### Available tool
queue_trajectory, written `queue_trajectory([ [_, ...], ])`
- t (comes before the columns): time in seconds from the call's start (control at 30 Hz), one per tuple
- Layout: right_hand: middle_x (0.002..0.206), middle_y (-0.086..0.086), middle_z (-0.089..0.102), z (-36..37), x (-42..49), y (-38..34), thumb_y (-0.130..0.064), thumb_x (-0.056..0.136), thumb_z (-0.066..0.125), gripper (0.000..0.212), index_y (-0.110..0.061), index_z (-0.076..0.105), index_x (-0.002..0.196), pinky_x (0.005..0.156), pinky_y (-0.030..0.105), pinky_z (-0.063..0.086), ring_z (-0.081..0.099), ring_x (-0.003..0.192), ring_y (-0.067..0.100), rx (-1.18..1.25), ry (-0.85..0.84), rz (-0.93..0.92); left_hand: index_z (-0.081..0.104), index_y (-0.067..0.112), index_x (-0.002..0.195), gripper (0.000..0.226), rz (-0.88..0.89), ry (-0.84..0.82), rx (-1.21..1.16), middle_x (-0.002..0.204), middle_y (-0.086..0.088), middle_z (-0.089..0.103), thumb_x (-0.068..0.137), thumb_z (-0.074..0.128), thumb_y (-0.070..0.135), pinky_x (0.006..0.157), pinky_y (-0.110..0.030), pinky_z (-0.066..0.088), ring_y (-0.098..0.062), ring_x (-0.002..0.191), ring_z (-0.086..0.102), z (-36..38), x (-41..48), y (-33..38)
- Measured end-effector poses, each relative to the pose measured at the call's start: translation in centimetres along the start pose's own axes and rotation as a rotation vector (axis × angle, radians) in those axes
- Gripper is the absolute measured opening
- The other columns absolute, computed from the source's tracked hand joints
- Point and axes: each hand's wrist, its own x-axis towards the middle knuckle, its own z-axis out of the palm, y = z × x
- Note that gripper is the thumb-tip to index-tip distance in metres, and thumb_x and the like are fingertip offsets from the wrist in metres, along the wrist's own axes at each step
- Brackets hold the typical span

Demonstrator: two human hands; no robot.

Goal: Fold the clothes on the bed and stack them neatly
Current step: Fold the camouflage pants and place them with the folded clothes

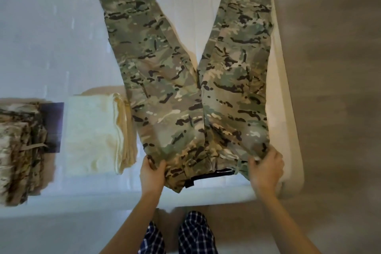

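Upward, leg ends of the camouflage trousers (181,93) leave frame.

On the bed (51,37), camouflage trousers (185,88) laid flat, legs splayed toward 12 o'clock. Their waistband (208,168) at 6 o'clock gripped by left hand (152,175) and right hand (266,169), one at each corner. Folded cream pile (90,134) noted at 9 o'clock; camouflage stack (18,150) just beyond it.

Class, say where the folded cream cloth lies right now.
In the head view, the cream cloth lies on the bed, left of centre, between the folded camouflage stack and the spread camouflage trousers.
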Motion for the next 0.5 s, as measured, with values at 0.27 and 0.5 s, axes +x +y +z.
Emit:
queue_trajectory([
  [0.27,0.138,-0.001,0.046,4.3,-11.1,-8.6,-0.029,0.089,0.059,0.063,-0.019,0.031,0.144,0.102,0.032,0.039,0.045,0.127,0.018,-0.073,-0.633,-0.419,0.071,0.011,0.083,0.014,-0.133,-0.322,-0.171,0.084,-0.004,0.073,0.088,0.061,0.019,0.081,-0.031,0.049,-0.016,0.086,0.066,-1.6,-3.4,2.8],
  [0.5,0.095,0.0,0.061,1.5,-8.7,-8.4,-0.006,0.089,0.051,0.019,-0.01,0.064,0.103,0.074,0.025,0.044,0.056,0.087,0.016,0.17,-0.625,-0.549,0.064,0.01,0.093,0.018,-0.378,-0.305,-0.482,0.083,-0.009,0.07,0.09,0.06,0.027,0.079,-0.038,0.052,-0.023,0.08,0.063,-1.2,8.4,13.3],
])
